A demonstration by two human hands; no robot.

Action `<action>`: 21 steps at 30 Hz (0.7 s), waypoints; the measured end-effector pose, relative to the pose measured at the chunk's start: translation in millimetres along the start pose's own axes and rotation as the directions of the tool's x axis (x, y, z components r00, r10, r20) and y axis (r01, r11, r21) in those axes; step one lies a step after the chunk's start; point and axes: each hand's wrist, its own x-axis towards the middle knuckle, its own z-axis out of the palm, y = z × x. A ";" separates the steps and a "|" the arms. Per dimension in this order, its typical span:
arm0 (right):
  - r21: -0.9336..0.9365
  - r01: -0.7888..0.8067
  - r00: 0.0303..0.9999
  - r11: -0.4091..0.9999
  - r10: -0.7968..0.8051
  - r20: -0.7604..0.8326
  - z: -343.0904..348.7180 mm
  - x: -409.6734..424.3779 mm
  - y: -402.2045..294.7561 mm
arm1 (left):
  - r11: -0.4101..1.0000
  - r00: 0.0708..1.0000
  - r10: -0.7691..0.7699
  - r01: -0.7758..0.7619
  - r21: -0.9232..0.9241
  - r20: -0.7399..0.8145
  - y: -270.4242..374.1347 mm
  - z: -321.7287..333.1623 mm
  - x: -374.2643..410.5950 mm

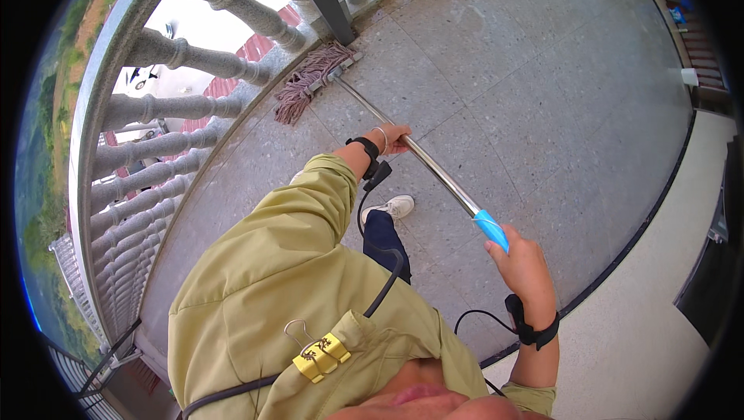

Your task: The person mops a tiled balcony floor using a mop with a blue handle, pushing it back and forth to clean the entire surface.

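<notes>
A string mop [311,80] with a metal pole and a blue end grip slants across the view. Its pinkish-brown strands lie on the tiled floor against the foot of the balustrade, beside a dark post. My left hand [396,138] is closed around the middle of the metal pole. Around the blue grip [492,230] at the pole's near end, my right hand [519,254] is closed. Both wrists wear black straps with a cable.
A stone balustrade [180,52] curves along the left and top. The dark metal post [325,1] rises from its base. Grey tiles [465,71] spread to a dark border and a pale wall at right. A white cup-like object [689,76] is at the far right.
</notes>
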 end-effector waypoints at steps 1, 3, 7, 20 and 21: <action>0.006 -0.053 0.999 0.999 0.053 0.001 5.0 -17.4 13.9 | 0.998 0.998 -0.049 0.048 0.041 0.026 -10.0 19.6 3.2; 0.035 -0.116 0.992 0.993 0.118 -0.035 3.1 -50.1 33.5 | 0.991 0.992 -0.106 0.100 0.087 0.067 -31.4 62.2 4.0; -0.006 -0.232 0.966 0.973 0.230 -0.117 -2.0 -108.1 60.0 | 0.979 0.974 -0.147 0.119 0.163 0.174 -51.4 153.5 -12.6; 0.066 -0.230 0.947 0.971 0.239 -0.217 -81.7 -205.2 171.8 | 0.995 0.993 0.038 -0.027 -0.100 0.115 -80.2 322.8 -74.4; 0.049 -0.191 0.950 0.980 0.197 -0.242 -89.4 -203.3 181.2 | 0.990 0.993 0.032 -0.015 -0.141 0.115 -76.9 324.2 -83.8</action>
